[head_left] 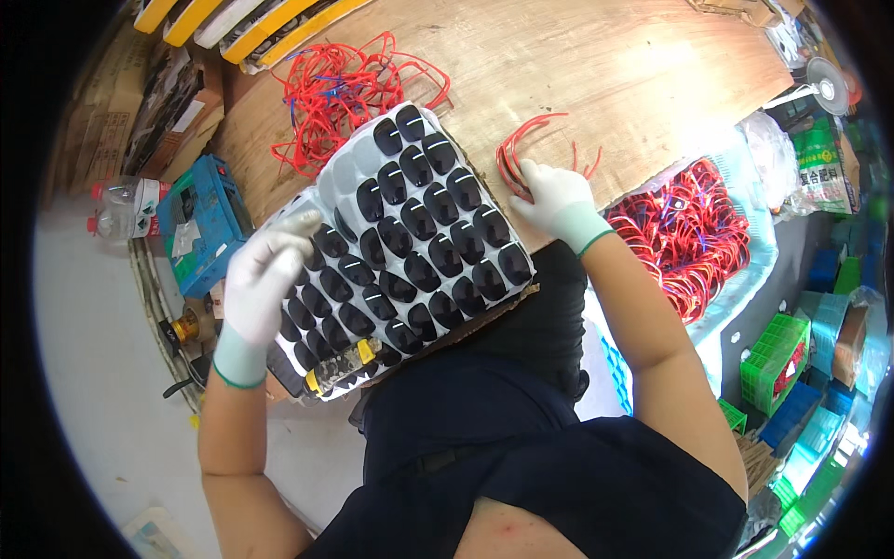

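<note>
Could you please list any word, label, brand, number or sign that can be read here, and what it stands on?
I won't copy wording, but print shows here:
Green bag: large pale characters.
Cardboard box: small print, too blurred to read.
Bottle label: too small to read.

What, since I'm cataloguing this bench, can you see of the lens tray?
The white lens tray looks like thin moulded plastic. Rows of slots hold dark, rounded lenses; a patch toward its far left is bare. It lies slanted across the near edge of the wooden table. A yellow-ended tool, perhaps a cutter, lies on its near-left part. The gloved left hand is over its left side; contact is unclear.
</note>
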A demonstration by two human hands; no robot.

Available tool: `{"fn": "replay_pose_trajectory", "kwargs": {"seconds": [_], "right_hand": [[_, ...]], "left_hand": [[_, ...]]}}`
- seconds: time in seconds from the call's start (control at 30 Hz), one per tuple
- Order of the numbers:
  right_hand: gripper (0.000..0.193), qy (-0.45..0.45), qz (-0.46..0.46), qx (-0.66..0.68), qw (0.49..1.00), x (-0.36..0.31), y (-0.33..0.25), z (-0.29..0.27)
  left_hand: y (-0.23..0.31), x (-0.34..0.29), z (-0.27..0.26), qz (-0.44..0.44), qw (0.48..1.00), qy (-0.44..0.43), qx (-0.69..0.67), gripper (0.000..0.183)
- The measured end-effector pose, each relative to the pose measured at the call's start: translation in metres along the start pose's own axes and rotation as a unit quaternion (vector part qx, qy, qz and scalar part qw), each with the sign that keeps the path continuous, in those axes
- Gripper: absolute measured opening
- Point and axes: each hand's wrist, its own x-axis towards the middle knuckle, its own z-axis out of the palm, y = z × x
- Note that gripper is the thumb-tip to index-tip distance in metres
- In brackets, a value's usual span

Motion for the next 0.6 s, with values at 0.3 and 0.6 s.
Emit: {"fn": "replay_pose_trajectory", "kwargs": {"seconds": [0.3,0.6], "right_hand": [[0.046,-0.039,0.034,0.065,0.997,0.006,-0.013,-0.005],[0.054,0.044,-0.004,0.170,0.984,-0.006,0.006,-0.012]], "left_hand": [[-0.090,0.160,-0.061,-0.110,0.951,-0.060,0.283,0.044],[-0.089,0.164,-0.051,-0.158,0.911,-0.121,0.361,0.058]]}}
